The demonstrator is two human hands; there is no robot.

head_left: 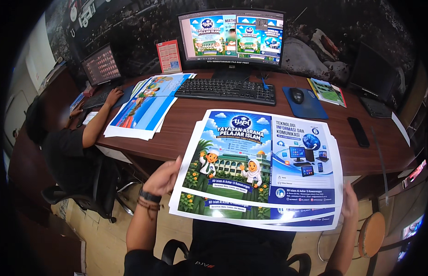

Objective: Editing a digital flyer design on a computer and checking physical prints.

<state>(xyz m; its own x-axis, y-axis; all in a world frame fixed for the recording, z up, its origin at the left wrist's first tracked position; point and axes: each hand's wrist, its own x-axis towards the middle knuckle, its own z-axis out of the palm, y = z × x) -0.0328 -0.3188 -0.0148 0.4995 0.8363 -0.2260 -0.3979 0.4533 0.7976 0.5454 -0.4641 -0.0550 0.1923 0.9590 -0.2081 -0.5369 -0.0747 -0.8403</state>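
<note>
A stack of large glossy printed sheets (255, 161) is held up over the front edge of the desk, showing a cartoon of two children before a green building beside a blue panel with computer pictures. My left hand (162, 177) grips its left edge, fingers partly hidden behind the paper. At the right edge, my right hand (349, 202) holds the same stack, its thumb at the front. The lower sheets peek out along the bottom and sides, slightly staggered.
The desk (186, 119) bears a monitor (230, 39), keyboard (225, 92), mouse (296, 95), black phone (358, 132) and other prints (140, 106). At left, a seated co-worker (62, 138) has a hand (113, 95) by another keyboard. A round stool (371, 234) stands at lower right.
</note>
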